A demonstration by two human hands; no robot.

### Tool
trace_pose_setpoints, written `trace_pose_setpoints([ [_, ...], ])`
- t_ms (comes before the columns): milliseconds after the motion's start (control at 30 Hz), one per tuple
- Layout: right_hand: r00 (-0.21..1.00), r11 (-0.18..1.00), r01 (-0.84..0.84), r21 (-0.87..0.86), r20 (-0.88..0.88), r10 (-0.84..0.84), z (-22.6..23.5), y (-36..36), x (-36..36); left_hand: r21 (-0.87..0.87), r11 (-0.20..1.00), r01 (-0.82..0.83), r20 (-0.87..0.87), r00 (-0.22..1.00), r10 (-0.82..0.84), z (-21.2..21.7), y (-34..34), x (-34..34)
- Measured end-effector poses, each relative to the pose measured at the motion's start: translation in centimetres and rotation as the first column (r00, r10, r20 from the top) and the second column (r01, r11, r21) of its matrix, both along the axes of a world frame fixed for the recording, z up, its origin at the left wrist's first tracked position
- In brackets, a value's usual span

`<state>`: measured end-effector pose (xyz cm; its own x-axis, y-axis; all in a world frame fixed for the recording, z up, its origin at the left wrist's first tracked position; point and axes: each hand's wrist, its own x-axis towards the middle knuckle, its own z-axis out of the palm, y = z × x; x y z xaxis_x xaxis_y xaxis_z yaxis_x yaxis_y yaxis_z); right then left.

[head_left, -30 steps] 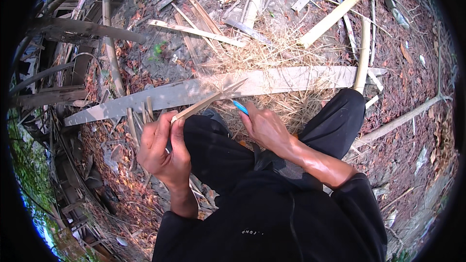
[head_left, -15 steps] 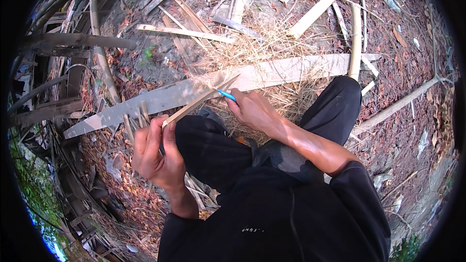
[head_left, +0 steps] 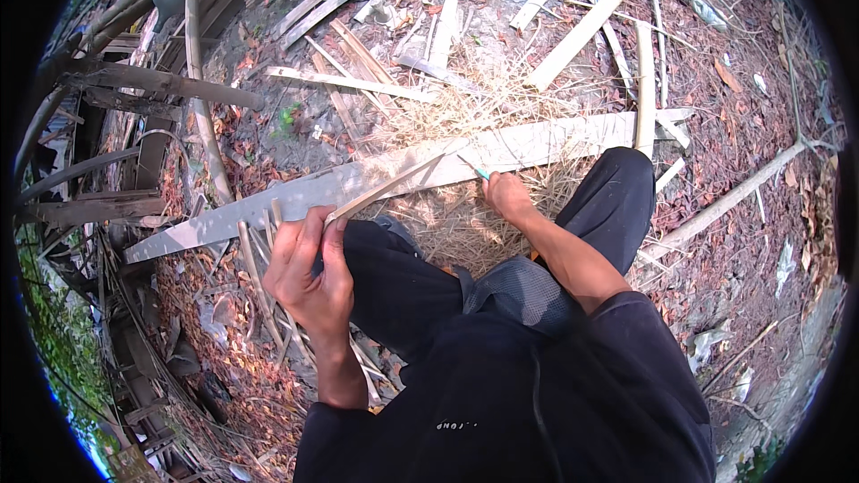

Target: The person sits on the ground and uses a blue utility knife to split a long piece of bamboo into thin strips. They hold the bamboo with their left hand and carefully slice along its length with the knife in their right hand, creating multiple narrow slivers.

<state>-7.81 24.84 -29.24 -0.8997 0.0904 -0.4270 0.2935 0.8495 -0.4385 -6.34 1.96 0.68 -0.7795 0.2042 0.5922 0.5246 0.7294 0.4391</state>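
Between the thumb and fingers of my left hand [head_left: 309, 268], one end of a thin split bamboo strip [head_left: 385, 188] is pinched. The strip slants up and to the right, its far end over a long grey plank [head_left: 555, 137] lying across the ground before my knees. My right hand [head_left: 508, 195] is closed round the blue handle of a small knife [head_left: 484, 174]. Its thin blade points up and left, just right of the strip's far end, apart from it as far as I can see. The fingers hide most of the handle.
Curled pale shavings [head_left: 479, 94] pile up beyond and under the plank. Thick bamboo lengths [head_left: 582, 31] and flat split strips [head_left: 349, 82] lie around them. A bamboo post [head_left: 644, 89] rests across the plank's right end. Stacked timber and poles [head_left: 134, 80] stand at the left.
My right hand with the knife has moved right, off the middle of the bamboo strip and past its far end. My left hand keeps its pinch, shifted slightly right in view.
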Motion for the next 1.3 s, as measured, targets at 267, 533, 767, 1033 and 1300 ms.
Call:
trace_pose_setpoints([
  [267,0.996,0.980,-0.050,-0.193,0.061,0.063,10.0,-0.5,1.3,0.006,0.989,-0.148,0.014,0.989,0.148,-0.9,-0.8,0.2],
  [533,0.980,0.936,-0.108,-0.336,-0.193,0.044,12.6,-2.3,0.4,0.030,0.984,-0.174,-0.015,0.985,0.175,-1.5,-1.5,-0.9],
  [767,0.916,0.995,-0.097,-0.035,-0.395,0.075,-5.7,-2.8,-2.2,0.035,0.992,-0.119,0.002,0.993,0.119,-0.8,-0.7,-0.3],
  [1033,0.980,0.992,-0.076,0.103,-0.175,0.093,-5.7,-1.5,-1.8,0.039,0.982,-0.187,0.035,0.982,0.186,-1.4,-2.9,-0.4],
  [1300,0.999,0.861,-0.004,-0.509,-0.033,-0.015,15.2,-4.0,-1.7,0.033,0.988,-0.149,0.067,0.987,0.147,-0.9,-3.1,0.0],
])
